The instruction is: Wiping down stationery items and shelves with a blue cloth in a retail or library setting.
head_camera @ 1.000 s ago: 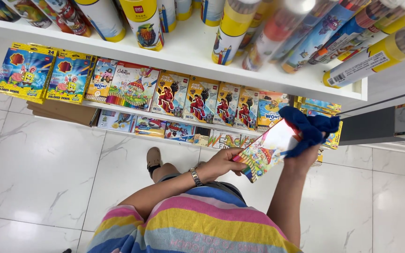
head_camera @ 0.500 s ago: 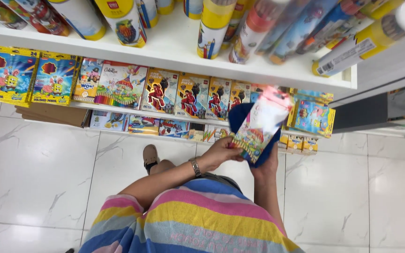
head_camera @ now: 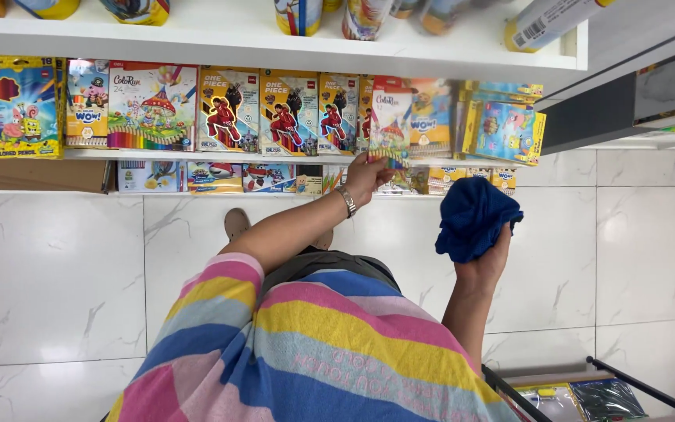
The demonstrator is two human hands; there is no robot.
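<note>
Blue cloth [head_camera: 474,217] bunched in my right hand [head_camera: 484,266]; left hand [head_camera: 366,176] grips the pencil box [head_camera: 390,117] at twelve o'clock, seating it squarely on the shelf [head_camera: 275,43] looks due.

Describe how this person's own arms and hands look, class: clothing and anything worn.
Both arms are bare from the short sleeves down. The sleeves belong to a striped top in pink, yellow, blue and grey bands. The left wrist carries a metal-looking bracelet. The left hand and right hand show no gloves.

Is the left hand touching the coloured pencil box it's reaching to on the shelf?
Touching. The head view shows the left hand with its fingers closed on the bottom edge of the coloured pencil box.
</note>
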